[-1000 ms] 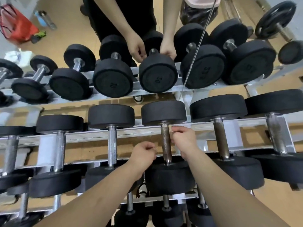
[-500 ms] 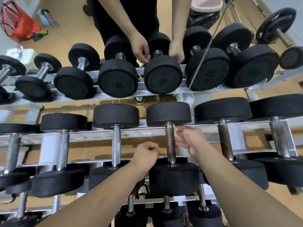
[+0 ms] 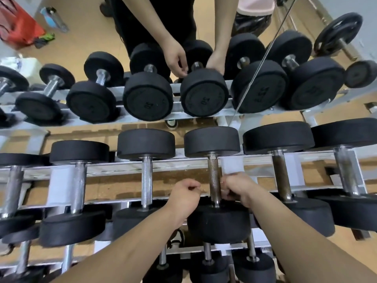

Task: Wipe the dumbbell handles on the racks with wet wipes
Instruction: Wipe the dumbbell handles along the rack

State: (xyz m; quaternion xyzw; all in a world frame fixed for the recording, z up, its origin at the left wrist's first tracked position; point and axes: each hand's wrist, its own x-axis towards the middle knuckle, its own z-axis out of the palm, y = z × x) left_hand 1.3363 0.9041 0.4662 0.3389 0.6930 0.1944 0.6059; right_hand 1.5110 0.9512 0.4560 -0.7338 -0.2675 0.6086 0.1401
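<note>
Both hands bunched up at one rusty dumbbell handle on the rack

The dumbbell handle (image 3: pixel 213 176) sits across the top tier of the rack (image 3: pixel 114 167), fourth bar from the left, darker and rougher than the shiny ones beside it. My right hand (image 3: pixel 237 188) is curled tight and pressed against the handle's right side, down near the closer weight. The left hand (image 3: pixel 184 194) is a loose fist just left of the bar, thumb on forefinger. Can't tell what either fist holds; no wipe shows clearly.
</note>
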